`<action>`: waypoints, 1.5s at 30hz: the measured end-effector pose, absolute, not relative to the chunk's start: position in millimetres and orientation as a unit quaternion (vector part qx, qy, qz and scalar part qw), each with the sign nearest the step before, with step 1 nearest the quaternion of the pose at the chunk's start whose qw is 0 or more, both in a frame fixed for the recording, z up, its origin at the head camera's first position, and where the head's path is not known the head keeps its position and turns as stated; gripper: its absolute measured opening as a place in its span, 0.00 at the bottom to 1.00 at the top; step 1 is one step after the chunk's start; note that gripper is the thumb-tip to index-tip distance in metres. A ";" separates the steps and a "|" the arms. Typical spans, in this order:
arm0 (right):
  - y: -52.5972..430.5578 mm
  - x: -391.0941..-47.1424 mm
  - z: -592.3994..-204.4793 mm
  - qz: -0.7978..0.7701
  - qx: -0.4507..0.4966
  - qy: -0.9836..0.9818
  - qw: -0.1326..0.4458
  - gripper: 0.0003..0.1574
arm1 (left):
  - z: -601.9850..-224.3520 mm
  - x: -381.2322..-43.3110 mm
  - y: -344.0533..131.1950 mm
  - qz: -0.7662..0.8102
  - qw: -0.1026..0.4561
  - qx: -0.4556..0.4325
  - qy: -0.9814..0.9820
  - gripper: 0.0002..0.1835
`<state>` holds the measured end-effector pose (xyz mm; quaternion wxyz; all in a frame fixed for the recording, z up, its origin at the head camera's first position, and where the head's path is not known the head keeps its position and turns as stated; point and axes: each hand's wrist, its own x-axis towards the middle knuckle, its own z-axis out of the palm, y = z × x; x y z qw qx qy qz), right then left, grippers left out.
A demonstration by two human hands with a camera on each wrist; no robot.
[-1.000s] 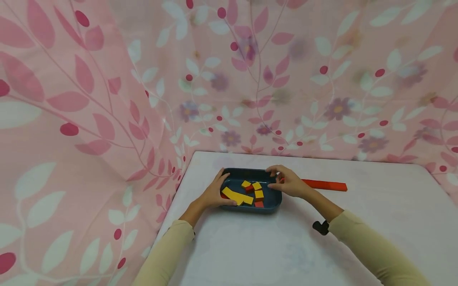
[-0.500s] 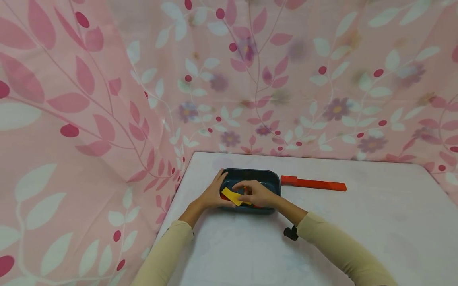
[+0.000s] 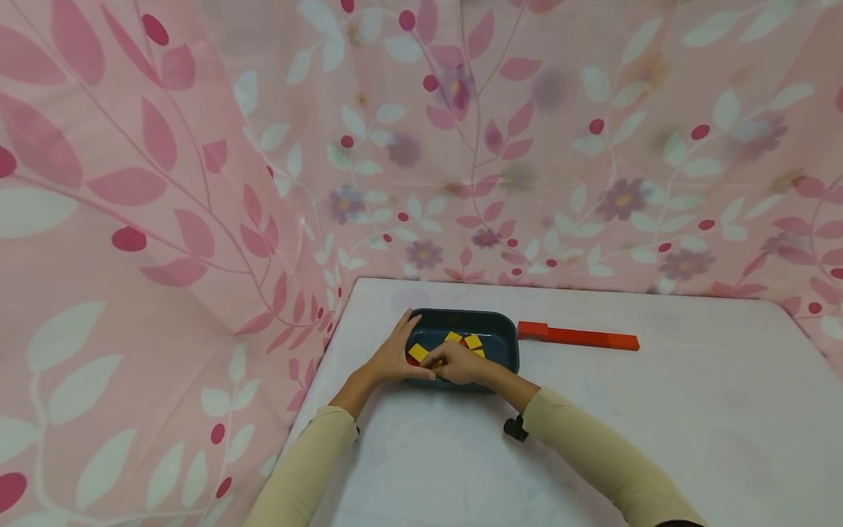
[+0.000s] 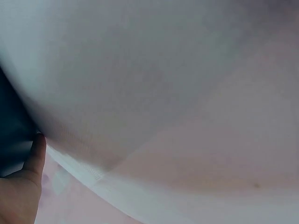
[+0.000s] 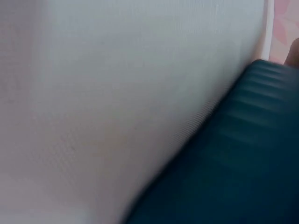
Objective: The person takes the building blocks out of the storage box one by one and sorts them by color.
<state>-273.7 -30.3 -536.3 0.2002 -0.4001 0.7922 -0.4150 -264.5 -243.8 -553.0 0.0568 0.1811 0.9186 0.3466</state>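
Observation:
A dark blue tray (image 3: 503, 344) holds several yellow and red blocks. My left hand (image 3: 390, 356) grips its left end, with the fingers on the far rim and the thumb along the near rim. In the left wrist view a finger (image 4: 35, 161) presses against the tray's dark wall (image 4: 14, 121). My right hand (image 3: 459, 364) reaches into the tray with curled fingers and pinches a yellow block (image 3: 439, 364), mostly hidden by the hand. To its left lies another yellow face (image 3: 418, 353), and behind it are more yellow blocks (image 3: 473, 342). The right wrist view shows the tray's outer wall (image 5: 233, 154).
Just right of the tray, a row of red blocks (image 3: 579, 337) lies on the white-covered table (image 3: 658, 410), its left end beside the rim. A pink floral curtain (image 3: 527, 146) stands behind the table and along its left side.
My right hand has left the left end of the red row, moved left into the tray and dropped lower among the blocks. My left hand has stayed on the tray.

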 end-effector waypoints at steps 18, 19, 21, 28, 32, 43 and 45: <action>-40.9 -288.1 -542.6 -0.311 -0.399 0.849 0.150 0.23 | -552.5 -268.0 -244.3 0.329 0.056 0.181 0.925 0.68; -44.0 -288.3 -541.7 -0.295 -0.394 0.858 0.144 0.23 | -552.2 -268.2 -244.6 0.330 0.056 0.181 0.925 0.68; -50.1 -288.8 -539.9 -0.264 -0.387 0.873 0.132 0.23 | -551.4 -268.3 -244.8 0.333 0.056 0.182 0.924 0.69; -59.6 -287.4 -542.1 -0.203 -0.356 0.905 0.117 0.28 | -550.8 -265.4 -243.3 0.330 0.063 0.187 0.923 0.68; -59.6 -288.2 -545.4 -0.213 -0.346 0.907 0.114 0.30 | -552.0 -265.0 -243.6 0.333 0.057 0.185 0.923 0.68; -59.0 -292.3 -554.3 -0.207 -0.351 0.909 0.086 0.27 | -551.9 -266.3 -243.2 0.341 0.054 0.184 0.920 0.68; -58.3 -293.4 -554.3 -0.221 -0.354 0.905 0.081 0.24 | -551.3 -266.3 -243.5 0.340 0.053 0.184 0.921 0.68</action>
